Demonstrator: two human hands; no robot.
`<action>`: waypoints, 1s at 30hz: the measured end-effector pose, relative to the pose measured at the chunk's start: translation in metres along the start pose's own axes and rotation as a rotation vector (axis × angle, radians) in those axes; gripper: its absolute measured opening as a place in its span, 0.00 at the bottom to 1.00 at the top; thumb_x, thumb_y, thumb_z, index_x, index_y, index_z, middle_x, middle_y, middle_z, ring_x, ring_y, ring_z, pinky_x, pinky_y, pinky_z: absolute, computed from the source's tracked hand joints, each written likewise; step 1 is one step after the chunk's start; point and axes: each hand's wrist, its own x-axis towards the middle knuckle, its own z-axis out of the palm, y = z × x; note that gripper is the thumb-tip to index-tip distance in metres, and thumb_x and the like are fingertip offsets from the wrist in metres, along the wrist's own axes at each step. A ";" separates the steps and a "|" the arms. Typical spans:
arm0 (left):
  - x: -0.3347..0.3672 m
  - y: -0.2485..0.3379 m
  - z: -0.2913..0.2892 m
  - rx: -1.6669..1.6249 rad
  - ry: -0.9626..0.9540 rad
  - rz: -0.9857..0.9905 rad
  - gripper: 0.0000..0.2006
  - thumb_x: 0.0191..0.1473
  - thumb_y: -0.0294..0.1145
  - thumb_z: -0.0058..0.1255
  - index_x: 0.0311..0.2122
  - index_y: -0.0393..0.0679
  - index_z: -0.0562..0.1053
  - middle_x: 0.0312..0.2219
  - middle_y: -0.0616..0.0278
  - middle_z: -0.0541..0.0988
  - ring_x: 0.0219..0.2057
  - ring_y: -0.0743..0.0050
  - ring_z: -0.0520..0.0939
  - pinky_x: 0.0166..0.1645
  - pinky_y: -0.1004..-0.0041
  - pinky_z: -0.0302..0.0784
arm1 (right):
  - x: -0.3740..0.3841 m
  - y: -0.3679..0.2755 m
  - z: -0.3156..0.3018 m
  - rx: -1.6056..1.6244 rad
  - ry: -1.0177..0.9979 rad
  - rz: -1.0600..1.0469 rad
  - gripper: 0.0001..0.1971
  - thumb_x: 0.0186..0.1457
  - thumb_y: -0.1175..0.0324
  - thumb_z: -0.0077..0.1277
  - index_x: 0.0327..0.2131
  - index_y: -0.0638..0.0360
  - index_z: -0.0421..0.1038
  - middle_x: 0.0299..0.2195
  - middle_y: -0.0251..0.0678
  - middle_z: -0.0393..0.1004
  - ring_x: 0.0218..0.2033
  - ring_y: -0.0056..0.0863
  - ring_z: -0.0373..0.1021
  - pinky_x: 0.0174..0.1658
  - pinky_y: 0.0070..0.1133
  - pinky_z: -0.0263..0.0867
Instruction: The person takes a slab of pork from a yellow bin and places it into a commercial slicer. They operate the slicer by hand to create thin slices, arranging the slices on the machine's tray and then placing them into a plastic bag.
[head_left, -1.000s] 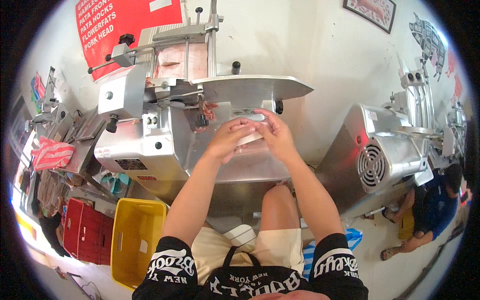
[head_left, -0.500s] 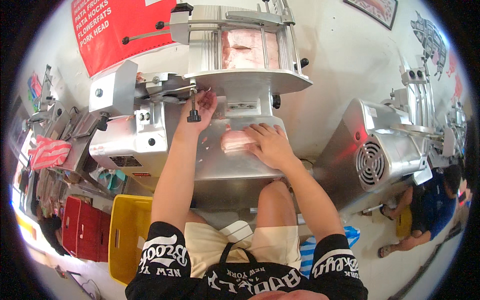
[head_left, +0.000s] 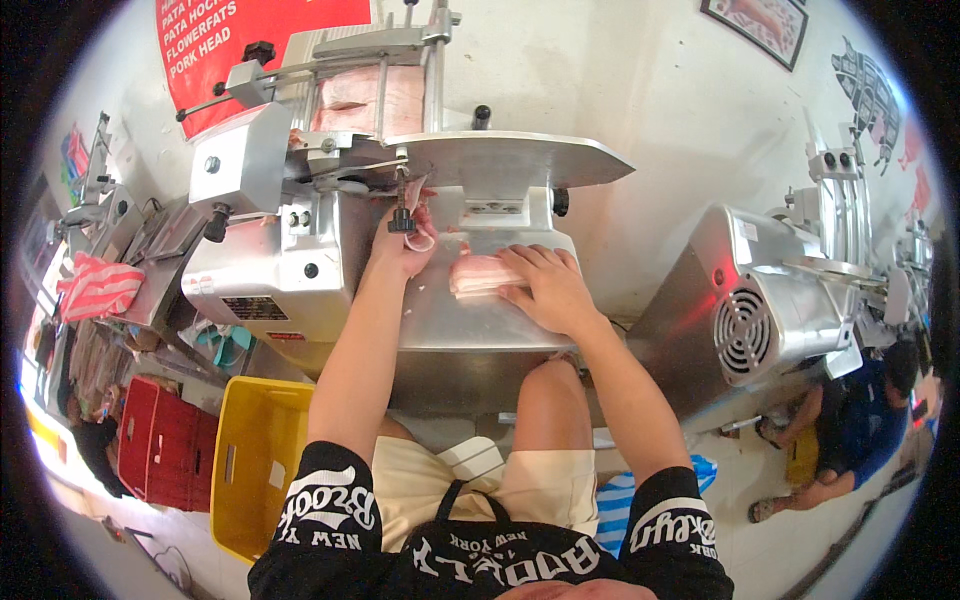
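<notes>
A meat slicer takes up the middle, with its flat metal guard plate above my hands. My left hand is palm up under the blade side, fingers partly hidden behind a black knob. A thin pork slice drapes down into that hand, its end curling over the palm. On the metal receiving tray lies a small stack of pork slices. My right hand rests flat over its right end, fingers extended and thumb along the near side. A pork block sits clamped on the slicer's carriage.
Another slicer stands to the right, and a person is low behind it. A yellow crate and a red crate stand on the floor at left. A striped cloth hangs farther left.
The carriage with the pork block has slid left across the slicer. A slice now hangs into my left hand, which has dropped slightly. My right hand stays on the stack.
</notes>
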 end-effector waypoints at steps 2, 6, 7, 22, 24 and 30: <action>-0.009 -0.008 -0.001 0.203 -0.101 0.073 0.13 0.58 0.35 0.56 0.46 0.41 0.76 0.33 0.66 0.78 0.30 0.75 0.75 0.30 0.76 0.72 | 0.005 0.003 0.000 0.053 0.021 0.059 0.28 0.57 0.54 0.55 0.59 0.50 0.66 0.56 0.41 0.71 0.56 0.41 0.67 0.59 0.41 0.60; -0.083 -0.063 0.070 0.826 -0.414 0.057 0.17 0.56 0.36 0.59 0.49 0.42 0.77 0.40 0.69 0.80 0.39 0.81 0.76 0.35 0.76 0.70 | 0.021 0.005 -0.004 0.792 0.260 0.271 0.25 0.57 0.57 0.56 0.56 0.53 0.68 0.56 0.45 0.70 0.53 0.43 0.69 0.50 0.33 0.68; -0.092 -0.069 0.075 0.911 -0.442 0.015 0.18 0.56 0.36 0.60 0.51 0.42 0.76 0.42 0.69 0.80 0.40 0.81 0.77 0.36 0.76 0.71 | 0.026 0.000 -0.014 0.868 0.215 0.315 0.24 0.57 0.57 0.57 0.55 0.54 0.69 0.56 0.46 0.70 0.52 0.44 0.69 0.48 0.31 0.69; -0.013 -0.009 0.051 0.247 -0.127 0.096 0.06 0.58 0.29 0.52 0.38 0.39 0.74 0.33 0.59 0.77 0.36 0.61 0.79 0.48 0.66 0.81 | -0.002 0.018 0.011 0.016 0.062 0.049 0.21 0.60 0.53 0.50 0.53 0.49 0.72 0.53 0.37 0.73 0.56 0.36 0.67 0.61 0.45 0.56; 0.008 0.002 0.049 -0.094 -0.132 0.035 0.06 0.59 0.28 0.51 0.38 0.37 0.72 0.31 0.58 0.74 0.34 0.60 0.79 0.48 0.65 0.83 | -0.001 0.005 0.004 -0.016 0.068 0.049 0.21 0.61 0.52 0.49 0.54 0.49 0.72 0.52 0.35 0.74 0.55 0.36 0.67 0.62 0.45 0.55; 0.008 -0.016 0.058 -0.107 0.021 0.000 0.08 0.59 0.30 0.52 0.36 0.35 0.72 0.27 0.58 0.70 0.30 0.62 0.75 0.45 0.65 0.82 | -0.006 0.013 0.002 -0.025 0.064 0.031 0.22 0.60 0.51 0.50 0.54 0.48 0.71 0.52 0.34 0.74 0.55 0.35 0.68 0.61 0.45 0.55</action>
